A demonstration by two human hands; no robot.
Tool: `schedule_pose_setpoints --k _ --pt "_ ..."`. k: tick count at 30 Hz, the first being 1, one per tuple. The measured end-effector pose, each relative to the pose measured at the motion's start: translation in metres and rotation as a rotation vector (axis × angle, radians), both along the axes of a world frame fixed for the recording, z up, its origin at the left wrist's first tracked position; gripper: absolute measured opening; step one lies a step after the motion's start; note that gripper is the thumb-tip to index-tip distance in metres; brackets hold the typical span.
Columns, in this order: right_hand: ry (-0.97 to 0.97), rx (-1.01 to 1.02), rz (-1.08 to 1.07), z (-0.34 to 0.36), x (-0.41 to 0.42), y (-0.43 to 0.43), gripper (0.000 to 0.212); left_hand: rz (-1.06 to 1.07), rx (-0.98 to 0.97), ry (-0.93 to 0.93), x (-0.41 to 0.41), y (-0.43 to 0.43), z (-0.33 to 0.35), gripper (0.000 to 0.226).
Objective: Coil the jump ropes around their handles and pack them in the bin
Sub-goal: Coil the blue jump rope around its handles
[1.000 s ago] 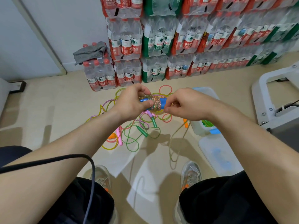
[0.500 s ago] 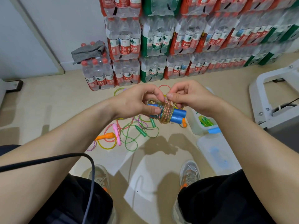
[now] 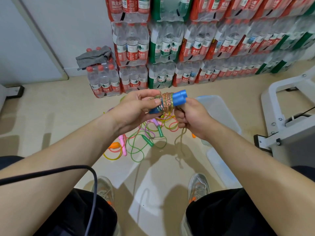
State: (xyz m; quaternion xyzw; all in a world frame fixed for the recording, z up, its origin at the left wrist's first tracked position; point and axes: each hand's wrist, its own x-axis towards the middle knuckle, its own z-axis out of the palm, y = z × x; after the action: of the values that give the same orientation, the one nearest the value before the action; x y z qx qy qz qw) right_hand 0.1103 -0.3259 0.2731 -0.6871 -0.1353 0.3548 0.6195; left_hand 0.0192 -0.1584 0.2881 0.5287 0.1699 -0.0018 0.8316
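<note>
Gripping blue handles point(image 3: 179, 99) mid-air over floor, left hand point(image 3: 136, 108) curled round wound rope point(image 3: 166, 102). Pinching hanging tail point(image 3: 180, 145) in right hand point(image 3: 192, 120). Nearly coiled, not binned. Left to do: loose jump ropes point(image 3: 141, 142) on floor beside clear plastic bin point(image 3: 219, 113).

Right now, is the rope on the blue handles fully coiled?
Not fully: coils wrap the blue handles, but a loose tail hangs below the right hand toward the floor.

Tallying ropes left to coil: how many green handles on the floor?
2. One green handle lies further up and right; the second green handle lies lower left of it, near a pink handle. Others may be hidden.
</note>
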Motion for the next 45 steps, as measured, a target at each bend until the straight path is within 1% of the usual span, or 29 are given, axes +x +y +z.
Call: schedule_pose_setpoints --k 2,3,5,10,13,17,20,24,28,31,33,35,37,39,42,45 --pt "-0.106 -0.058 0.015 -0.003 -0.001 0.001 0.034 0.071 -0.033 0.014 0.002 0.001 -0.002 0.028" --pt "-0.196 -0.099 0.034 -0.005 0.000 0.000 0.036 0.116 -0.034 0.020 0.003 0.002 -0.003 0.030" --pt "-0.354 -0.175 0.091 -0.005 -0.002 -0.002 0.038 0.207 0.027 0.049 0.004 0.005 -0.003 0.031" --pt "-0.568 -0.297 0.145 0.010 -0.003 -0.001 0.033 0.310 0.369 0.125 0.006 0.009 -0.010 0.028" --pt "-0.715 -0.403 0.254 0.019 0.000 -0.003 0.034 0.309 0.689 0.123 0.008 0.010 -0.014 0.021" --pt "-0.921 -0.579 0.381 0.027 0.002 -0.004 0.039 0.269 1.007 0.093 0.009 0.007 -0.013 0.025" --pt "-1.039 -0.683 0.442 0.026 0.000 -0.004 0.034 0.257 1.133 0.069 0.008 0.001 -0.012 0.026" --pt "-1.133 -0.750 0.446 0.032 -0.003 -0.005 0.021 0.228 1.200 0.039 0.004 -0.004 -0.017 0.026" --pt "-1.072 -0.689 0.357 0.041 0.001 -0.006 0.014 0.162 1.164 0.021 0.003 -0.003 -0.020 0.026" --pt "-0.995 -0.551 0.271 0.038 0.006 -0.009 0.011 0.024 1.138 -0.053 0.004 -0.003 -0.015 0.027" --pt "-0.934 -0.445 0.224 0.035 0.009 -0.011 0.004 -0.052 1.050 -0.075 0.003 -0.003 -0.012 0.027" --pt "-0.865 -0.370 0.179 0.032 0.013 -0.015 0.011 -0.100 0.906 -0.056 0.001 -0.003 -0.010 0.026" --pt "-0.781 -0.310 0.113 0.029 0.017 -0.018 0.016 -0.102 0.753 -0.047 0.000 -0.002 -0.009 0.025" --pt "-0.697 -0.239 0.039 0.024 0.019 -0.019 0.016 -0.054 0.616 -0.043 0.000 -0.002 -0.008 0.025" --pt "-0.564 -0.155 -0.039 0.017 0.013 -0.015 0.014 0.022 0.514 -0.030 0.003 -0.001 -0.006 0.026" --pt "-0.371 -0.122 -0.103 0.015 0.004 -0.008 0.013 0.067 0.387 -0.021 0.002 -0.004 -0.006 0.026"
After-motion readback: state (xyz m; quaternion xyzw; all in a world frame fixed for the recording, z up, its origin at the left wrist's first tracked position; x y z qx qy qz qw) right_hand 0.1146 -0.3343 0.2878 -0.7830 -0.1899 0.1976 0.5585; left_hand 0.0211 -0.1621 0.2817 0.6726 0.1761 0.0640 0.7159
